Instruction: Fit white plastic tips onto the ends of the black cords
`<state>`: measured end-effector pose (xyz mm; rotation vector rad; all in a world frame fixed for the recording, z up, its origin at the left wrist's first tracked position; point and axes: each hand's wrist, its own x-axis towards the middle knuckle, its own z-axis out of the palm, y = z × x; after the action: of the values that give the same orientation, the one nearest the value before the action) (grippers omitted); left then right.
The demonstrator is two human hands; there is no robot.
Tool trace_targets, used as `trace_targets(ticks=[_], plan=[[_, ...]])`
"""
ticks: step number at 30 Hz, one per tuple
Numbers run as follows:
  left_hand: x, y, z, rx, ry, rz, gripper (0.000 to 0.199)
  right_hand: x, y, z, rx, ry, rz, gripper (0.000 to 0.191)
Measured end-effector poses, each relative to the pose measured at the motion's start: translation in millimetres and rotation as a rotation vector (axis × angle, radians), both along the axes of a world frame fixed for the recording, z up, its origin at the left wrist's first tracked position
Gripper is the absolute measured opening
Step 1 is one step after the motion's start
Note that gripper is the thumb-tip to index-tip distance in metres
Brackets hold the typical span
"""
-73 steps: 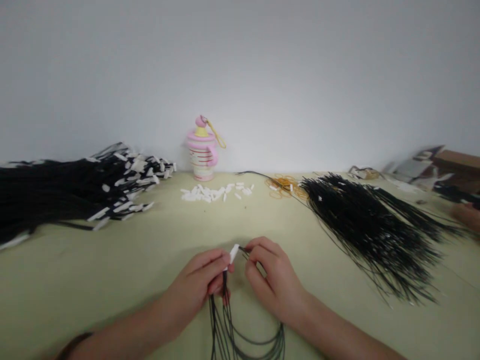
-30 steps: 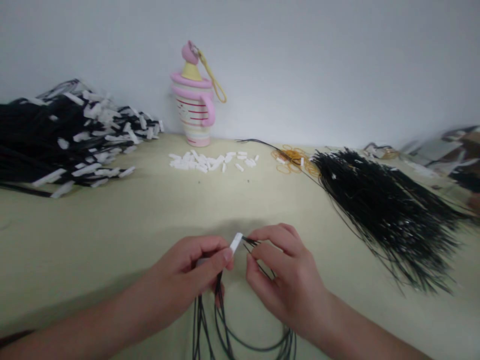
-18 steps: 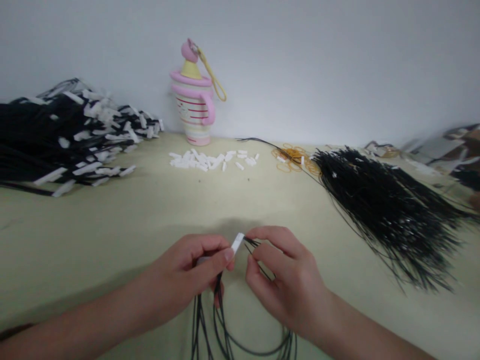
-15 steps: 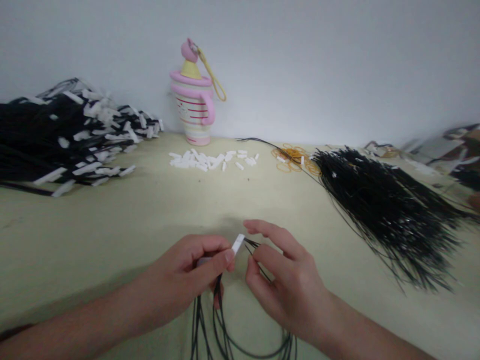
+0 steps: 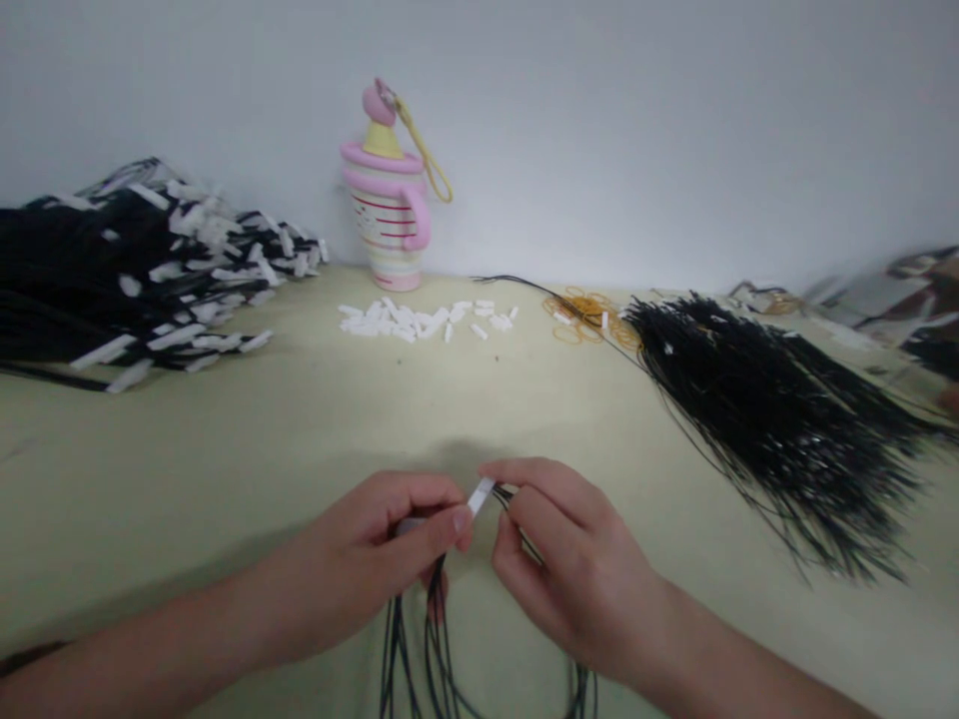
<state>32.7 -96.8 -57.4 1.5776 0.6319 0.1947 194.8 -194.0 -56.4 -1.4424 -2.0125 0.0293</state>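
Clock reference: hours are read around the white connector [image 5: 480, 495], as seen in the head view.
White connector: held above the counter [image 5: 450, 409], between the two hands, tilted with its upper end towards 1 o'clock.
Left hand [image 5: 409, 539]: at 8 o'clock; thumb and forefinger pinch the connector's lower end. A second white piece [image 5: 409, 524] shows partly within this hand.
Right hand [image 5: 573, 564]: at 4 o'clock; forefinger tip touches the connector's upper end, the other visible fingers pressed together on black wires [image 5: 439, 644].
Black wires: enter the connector's upper end; further lengths hang below the hands towards 6 and 7 o'clock.
Loose white pieces [image 5: 399, 322]: scattered at 11 o'clock.
Lidded cup [image 5: 386, 230]: upright behind those pieces, pink and striped.
Orange bands [image 5: 580, 308]: heaped at 1 o'clock.
Wire bundle [image 5: 771, 429]: between 2 and 3 o'clock.
White-tipped wire stack [image 5: 97, 260]: at 10 o'clock.
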Motion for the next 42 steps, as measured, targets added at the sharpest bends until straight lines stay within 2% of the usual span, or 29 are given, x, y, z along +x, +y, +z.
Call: trace_targets(ticks=[7,15,18,21,24,26,29,31,32,34,36,39,42], plan=[[2,1,2.2,-0.068,-0.008,0.014,0.029,-1,2,0.4,-0.03,0.034,0.026,0.009],[2,-3,6.7,-0.022,0.02,0.068,0.029,-2,4,7.0,-0.103,0.057,0.054,0.013],[2,-4,5.6,-0.118,-0.014,0.095,0.027,-1,4,5.1,-0.126,0.095,0.049,0.011],[1,-4,0.3,-0.263,-0.056,0.119,0.022,-1,5,2.7,-0.077,0.175,0.045,0.01],[1,-1,-4.3,-0.382,-0.119,0.195,0.02,3,9,2.2,-0.032,0.287,0.005,0.009],[1,3,-3.3,-0.465,-0.186,0.255,0.019,8,14,2.8,-0.056,0.415,-0.043,0.007],[0,15,8.8,-0.576,-0.334,0.435,0.019,16,21,4.9,-0.236,0.691,-0.078,0.007],[-3,23,23.8,-0.604,-0.433,0.633,0.023,19,24,6.7,-0.391,0.885,-0.077,0.007],[-5,26,32.5,-0.603,-0.48,0.678,0.026,19,25,7.5,-0.456,0.962,-0.065,0.007],[-10,29,49.6,-0.605,-0.544,0.683,0.033,18,26,8.6,-0.528,1.056,-0.023,0.009],[-15,27,62.2,-0.624,-0.554,0.598,0.036,16,25,8.3,-0.558,1.077,0.023,0.01],[-21,19,67.3,-0.456,-0.468,0.414,0.027,14,26,4.5,-0.604,1.102,0.03,0.014],[-25,10,60.8,-0.005,-0.31,0.267,0.02,16,28,-1.7,-0.567,1.083,-0.092,0.017]])
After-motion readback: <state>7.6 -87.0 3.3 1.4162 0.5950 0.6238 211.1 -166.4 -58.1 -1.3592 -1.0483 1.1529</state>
